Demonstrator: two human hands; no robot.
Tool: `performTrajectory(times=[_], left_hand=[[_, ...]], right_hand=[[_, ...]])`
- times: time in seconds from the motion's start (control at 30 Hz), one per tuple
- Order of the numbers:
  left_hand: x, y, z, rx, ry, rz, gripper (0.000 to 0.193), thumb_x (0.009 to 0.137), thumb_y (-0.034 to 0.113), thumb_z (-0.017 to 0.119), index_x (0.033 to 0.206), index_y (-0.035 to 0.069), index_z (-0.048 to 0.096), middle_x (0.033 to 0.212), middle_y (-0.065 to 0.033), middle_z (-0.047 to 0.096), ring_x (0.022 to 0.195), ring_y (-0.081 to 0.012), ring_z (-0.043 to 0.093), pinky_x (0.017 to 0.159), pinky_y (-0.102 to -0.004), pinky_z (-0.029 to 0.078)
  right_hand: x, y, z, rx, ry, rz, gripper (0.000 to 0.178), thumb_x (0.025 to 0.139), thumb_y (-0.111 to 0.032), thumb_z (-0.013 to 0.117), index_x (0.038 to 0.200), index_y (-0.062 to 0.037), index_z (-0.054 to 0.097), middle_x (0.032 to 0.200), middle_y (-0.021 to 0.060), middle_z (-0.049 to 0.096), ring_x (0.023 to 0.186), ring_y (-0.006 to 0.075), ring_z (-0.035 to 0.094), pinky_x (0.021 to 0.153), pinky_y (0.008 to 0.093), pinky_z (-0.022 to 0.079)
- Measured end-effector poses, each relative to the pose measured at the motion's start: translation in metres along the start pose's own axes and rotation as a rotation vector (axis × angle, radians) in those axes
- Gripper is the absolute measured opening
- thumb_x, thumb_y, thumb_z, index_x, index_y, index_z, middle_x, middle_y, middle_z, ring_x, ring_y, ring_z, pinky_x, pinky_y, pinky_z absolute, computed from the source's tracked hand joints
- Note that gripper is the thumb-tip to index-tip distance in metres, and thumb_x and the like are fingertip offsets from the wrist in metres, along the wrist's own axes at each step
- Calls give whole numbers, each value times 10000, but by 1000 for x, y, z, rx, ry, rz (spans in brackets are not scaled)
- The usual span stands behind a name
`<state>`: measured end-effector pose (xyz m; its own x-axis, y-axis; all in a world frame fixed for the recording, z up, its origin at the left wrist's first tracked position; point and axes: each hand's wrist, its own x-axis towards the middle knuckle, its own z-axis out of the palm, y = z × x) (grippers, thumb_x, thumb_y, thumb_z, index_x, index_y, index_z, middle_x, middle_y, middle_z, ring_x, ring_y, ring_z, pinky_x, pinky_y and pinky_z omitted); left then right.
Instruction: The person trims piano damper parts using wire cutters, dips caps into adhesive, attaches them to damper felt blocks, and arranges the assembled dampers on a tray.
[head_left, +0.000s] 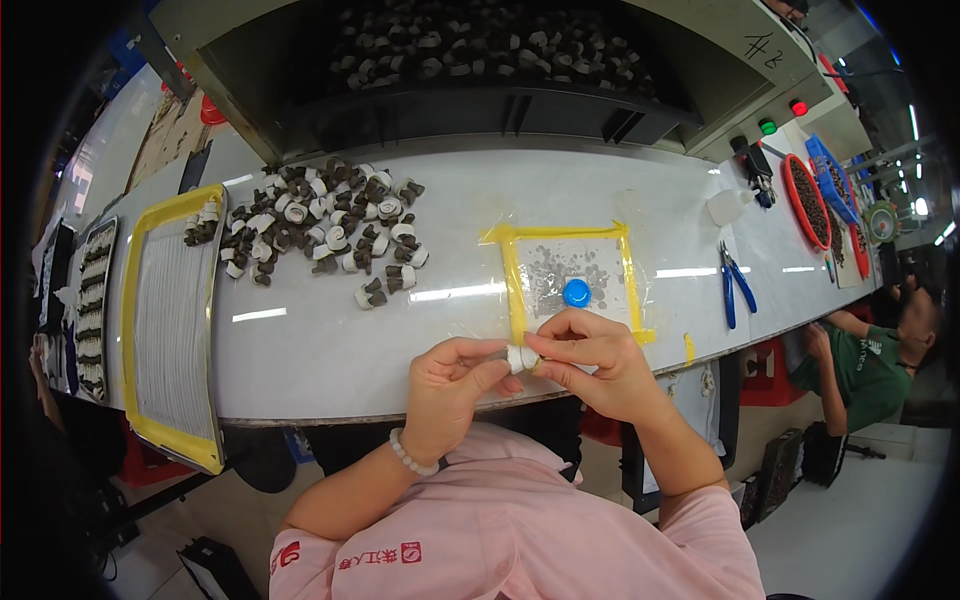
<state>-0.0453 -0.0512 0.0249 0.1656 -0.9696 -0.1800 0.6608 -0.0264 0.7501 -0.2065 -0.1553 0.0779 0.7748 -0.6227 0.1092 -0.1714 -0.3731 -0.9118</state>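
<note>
Close to the table's front edge, my left hand (447, 385) and my right hand (605, 365) are closed by their fingertips on one small white rolled piece (516, 358). It lies between them, one end in each pinch, and the fingers partly cover it. Just beyond my right hand, a round blue cap (577, 292) sits on a square patch framed with yellow tape (512, 275), its surface spotted grey. Farther off to the left is a loose pile of white rolled pieces with dark brown ends (320, 215).
A yellow-edged tray (165, 420) with ridges stands at the left. Blue-handled pliers (732, 285) and a white bottle (728, 207) lie to the right, before red bowls (795, 195). A black bin (470, 115) of similar pieces is at the back. A person in green (868, 375) sits far right.
</note>
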Motion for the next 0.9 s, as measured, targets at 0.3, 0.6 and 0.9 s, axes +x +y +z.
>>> performTrajectory(times=[0.3,0.6,0.9], left_hand=[[-4,3,-5,10,26,-38,177,857,-58,551,1032,-43,574,915,-169,642,735,-198,648,673,-300,558],[-19,87,-42,330,75,136,290,773,-66,639,1033,21,545,986,-66,608,898,-114,580,796,-247,472],[-13,250,-224,1281,894,644,205,761,40,689,925,-13,579,742,-41,620,646,-71,555,578,-213,439]], right_hand=[[-1,0,6,55,-6,6,279,746,4,677,1024,-14,668,888,90,613,793,178,595,686,266,471],[-3,-9,-5,-13,69,-42,466,681,12,700,1135,0,596,978,111,603,891,206,594,789,290,463],[-13,1,-11,-62,182,-15,444,724,20,663,1161,-15,589,953,113,605,879,201,591,804,297,459]])
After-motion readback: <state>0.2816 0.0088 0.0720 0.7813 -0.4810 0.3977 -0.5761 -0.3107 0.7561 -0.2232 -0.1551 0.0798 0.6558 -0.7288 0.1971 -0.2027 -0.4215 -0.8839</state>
